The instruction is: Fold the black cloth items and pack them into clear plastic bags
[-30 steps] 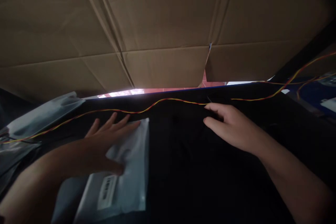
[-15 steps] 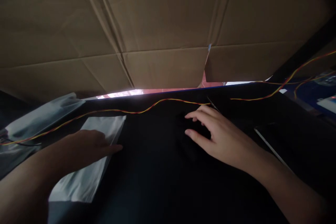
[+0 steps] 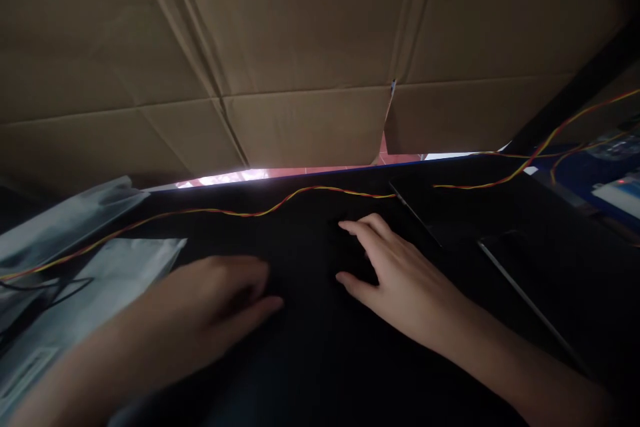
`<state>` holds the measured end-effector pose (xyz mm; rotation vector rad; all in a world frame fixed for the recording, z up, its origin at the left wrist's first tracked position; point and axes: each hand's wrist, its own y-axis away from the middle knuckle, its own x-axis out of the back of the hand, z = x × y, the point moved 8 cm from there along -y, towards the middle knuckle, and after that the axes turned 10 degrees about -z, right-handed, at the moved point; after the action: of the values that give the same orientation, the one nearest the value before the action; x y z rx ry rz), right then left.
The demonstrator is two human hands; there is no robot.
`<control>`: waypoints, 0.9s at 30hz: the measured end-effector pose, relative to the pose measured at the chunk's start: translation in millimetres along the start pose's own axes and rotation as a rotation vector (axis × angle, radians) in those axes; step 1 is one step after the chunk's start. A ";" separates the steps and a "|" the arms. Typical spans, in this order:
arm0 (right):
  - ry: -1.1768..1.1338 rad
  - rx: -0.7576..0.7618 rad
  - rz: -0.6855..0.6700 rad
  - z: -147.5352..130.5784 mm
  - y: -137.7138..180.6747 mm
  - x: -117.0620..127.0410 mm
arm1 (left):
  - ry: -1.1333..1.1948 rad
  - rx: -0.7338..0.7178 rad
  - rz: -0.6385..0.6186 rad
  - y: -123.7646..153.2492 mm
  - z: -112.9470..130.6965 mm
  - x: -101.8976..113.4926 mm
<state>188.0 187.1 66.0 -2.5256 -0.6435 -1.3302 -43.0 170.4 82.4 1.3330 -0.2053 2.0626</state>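
My left hand is to the right of a clear plastic bag, above the black tabletop. Its fingers are bent and its thumb stands apart from them; nothing shows between them, though the hand is a little blurred. My right hand rests low over the same dark surface with thumb and fingers spread, holding nothing visible. Just beyond its knuckles lies a thin, dark flat panel. Another dark slab with a pale edge lies to the right of my right forearm.
A twisted red and yellow wire runs across the back of the table. Cardboard hangs behind it. A second plastic bag lies at the left, near a thin black cable. A white device sits at the right.
The nearer plastic bag has shifted left, and my left hand has moved right, off it. My right hand has come slightly left and nearer, uncovering more of the dark panel.
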 end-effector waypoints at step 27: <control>0.130 -0.072 0.150 38.1 -9.5 57.6 | 0.020 0.137 -0.159 12.0 -5.5 -4.9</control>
<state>239.8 226.0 91.6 -2.4609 -0.3789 -1.4724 -53.2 161.5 78.2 1.3623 0.0507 1.9837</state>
